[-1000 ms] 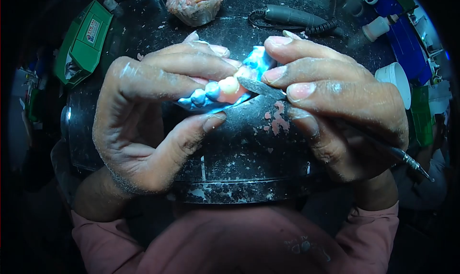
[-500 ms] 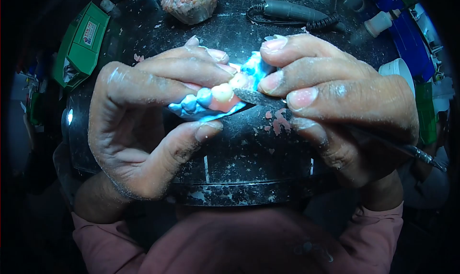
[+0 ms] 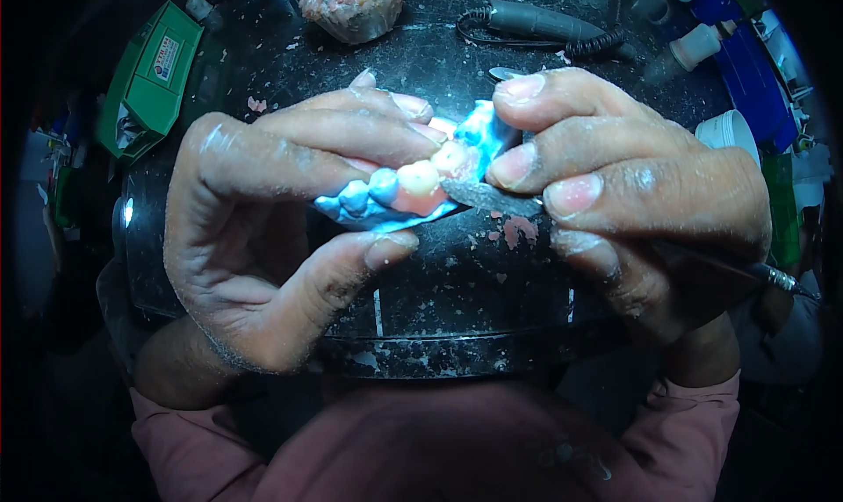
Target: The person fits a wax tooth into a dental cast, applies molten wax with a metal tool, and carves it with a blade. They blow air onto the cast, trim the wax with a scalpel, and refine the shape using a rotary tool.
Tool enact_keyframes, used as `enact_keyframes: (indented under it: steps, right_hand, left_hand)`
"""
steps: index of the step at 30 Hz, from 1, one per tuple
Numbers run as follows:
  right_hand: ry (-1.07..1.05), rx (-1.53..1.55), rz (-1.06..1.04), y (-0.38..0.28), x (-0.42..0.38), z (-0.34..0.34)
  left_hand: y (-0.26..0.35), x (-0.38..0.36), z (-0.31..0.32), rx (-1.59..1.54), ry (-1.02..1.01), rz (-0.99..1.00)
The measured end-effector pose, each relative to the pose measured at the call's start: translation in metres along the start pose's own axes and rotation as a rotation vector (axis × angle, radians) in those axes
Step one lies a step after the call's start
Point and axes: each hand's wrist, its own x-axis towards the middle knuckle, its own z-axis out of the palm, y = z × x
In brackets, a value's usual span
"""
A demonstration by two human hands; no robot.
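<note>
Between the thumb and fingers of my left hand [image 3: 255, 221] is a blue dental model [image 3: 356, 202], tilted under bright light. Set in it are white artificial teeth [image 3: 419, 178] with pink wax [image 3: 417, 204] around their base. My right hand [image 3: 659, 182] is closed on a wax knife [image 3: 492, 197], whose handle comes out past the palm at lower right. The knife's grey blade points left, its tip against or very near the wax below the teeth. Fingertips of my right hand rest at the model's right end. Glare washes out part of that end.
Pink wax scraps [image 3: 520, 232] lie on the dark worktable [image 3: 457, 300]. Behind my hands are a pink-coated lump [image 3: 356, 9] and a grey handpiece [image 3: 536, 21] with a coiled cord. A green box [image 3: 151, 81] stands left; a white tub [image 3: 727, 132] and small bottle [image 3: 698, 46] stand right.
Both hands and the model have shifted slightly right. The knife blade has moved right with them, and more of it shows beside the right fingertips.
</note>
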Motion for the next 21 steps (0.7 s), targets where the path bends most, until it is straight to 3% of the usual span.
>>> enact_keyframes:
  steps: [3, 6, 12, 21]
  right_hand:
    - [0.161, 0.07, 0.334, -0.021, 0.006, 0.006]
    - [-0.063, -0.036, 0.159, -0.013, 0.009, -0.004]
    - [-0.025, -0.048, 0.25, -0.021, 0.011, 0.0]
    - [-0.001, -0.057, 0.182, -0.009, 0.001, 0.003]
  left_hand:
    - [0.001, -0.001, 0.002, -0.028, 0.015, -0.018]
    - [0.0, -0.001, 0.003, -0.062, 0.025, -0.029]
    - [-0.001, -0.001, 0.003, -0.077, 0.027, -0.017]
    - [-0.003, -0.003, 0.004, -0.078, 0.04, -0.013]
